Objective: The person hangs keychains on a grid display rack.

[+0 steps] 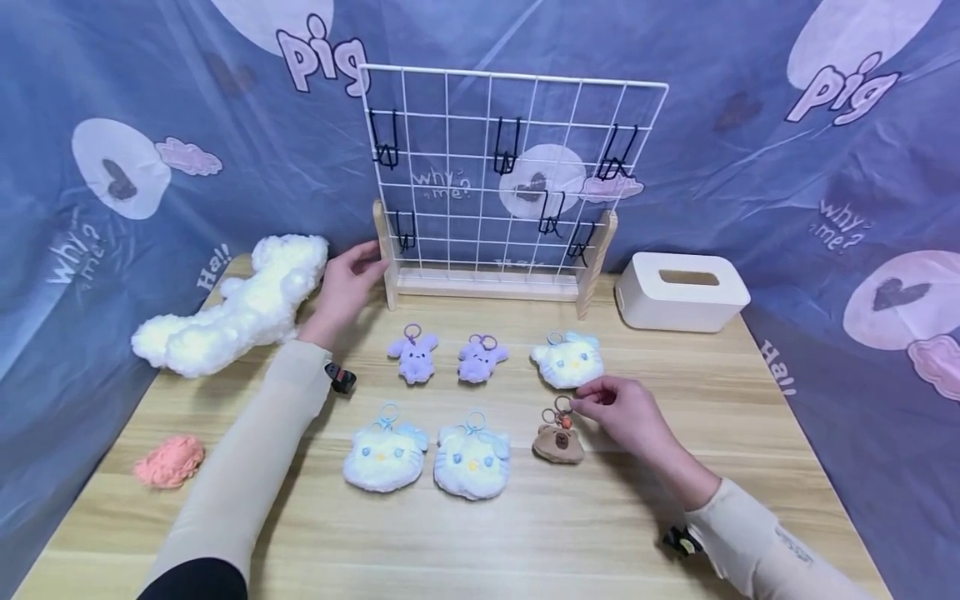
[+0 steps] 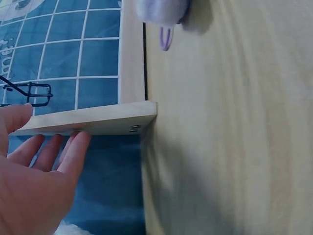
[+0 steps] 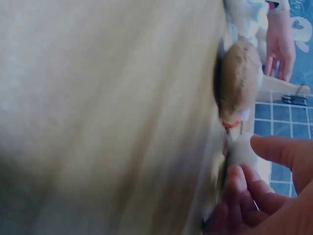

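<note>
My left hand (image 1: pixel 351 279) holds the left wooden upright (image 2: pixel 98 117) of a white wire grid rack (image 1: pixel 487 167), with the thumb on one side and fingertips against the other. Beside the key rings of a brown capybara plush keychain (image 1: pixel 557 446), my right hand (image 1: pixel 626 412) has thumb and fingertips apart. The keychain's brown body (image 3: pixel 239 76) also appears in the right wrist view. Just beyond that hand lies a white cat plush keychain (image 1: pixel 572 363) with a blue bow.
Two purple plush keychains (image 1: pixel 416 360) and two more white cat keychains (image 1: pixel 384 460) lie on the wooden table (image 1: pixel 480 558). Black hooks (image 1: pixel 506 158) hang on the grid. A white tissue box (image 1: pixel 678 296), fluffy white plush (image 1: pixel 240 308) and pink bundle (image 1: pixel 171 462) lie around.
</note>
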Tool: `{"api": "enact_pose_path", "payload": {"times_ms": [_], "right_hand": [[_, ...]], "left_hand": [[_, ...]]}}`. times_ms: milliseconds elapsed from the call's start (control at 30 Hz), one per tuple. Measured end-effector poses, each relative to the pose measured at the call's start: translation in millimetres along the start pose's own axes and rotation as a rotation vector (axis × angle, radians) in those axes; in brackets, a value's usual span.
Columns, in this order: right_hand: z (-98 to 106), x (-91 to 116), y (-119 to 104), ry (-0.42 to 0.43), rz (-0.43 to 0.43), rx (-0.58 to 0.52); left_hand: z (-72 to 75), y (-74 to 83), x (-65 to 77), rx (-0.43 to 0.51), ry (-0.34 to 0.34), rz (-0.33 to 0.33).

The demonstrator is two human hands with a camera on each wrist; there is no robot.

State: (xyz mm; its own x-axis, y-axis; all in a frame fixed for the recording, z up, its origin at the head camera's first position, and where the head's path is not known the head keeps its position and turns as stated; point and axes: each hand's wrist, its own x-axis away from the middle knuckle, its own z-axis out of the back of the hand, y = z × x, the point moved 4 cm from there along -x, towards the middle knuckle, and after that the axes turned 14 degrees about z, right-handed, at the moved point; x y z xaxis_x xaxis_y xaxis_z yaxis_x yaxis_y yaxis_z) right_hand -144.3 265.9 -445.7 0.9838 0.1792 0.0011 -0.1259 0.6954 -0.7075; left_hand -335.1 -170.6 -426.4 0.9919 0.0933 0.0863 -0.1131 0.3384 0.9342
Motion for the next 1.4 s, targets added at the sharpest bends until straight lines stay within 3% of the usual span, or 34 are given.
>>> {"api": "enact_pose_path", "payload": {"times_ms": [200, 567, 1400], "right_hand": [[-5.2, 1.0, -0.9, 0.044, -0.030, 0.037], [-17.1, -1.0, -1.8, 0.061, -0.006, 0.069], [-16.8, -0.7, -4.1, 0.014, -0.024, 0.104]], "left_hand": [[-0.3, -8.1, -4.6, 0.086, 0.027, 0.038], [-1.7, -11.5, -7.7, 0.235, -0.047, 0.116], [-5.4, -13.8, -14.3, 0.211, -0.049, 0.122]]}}
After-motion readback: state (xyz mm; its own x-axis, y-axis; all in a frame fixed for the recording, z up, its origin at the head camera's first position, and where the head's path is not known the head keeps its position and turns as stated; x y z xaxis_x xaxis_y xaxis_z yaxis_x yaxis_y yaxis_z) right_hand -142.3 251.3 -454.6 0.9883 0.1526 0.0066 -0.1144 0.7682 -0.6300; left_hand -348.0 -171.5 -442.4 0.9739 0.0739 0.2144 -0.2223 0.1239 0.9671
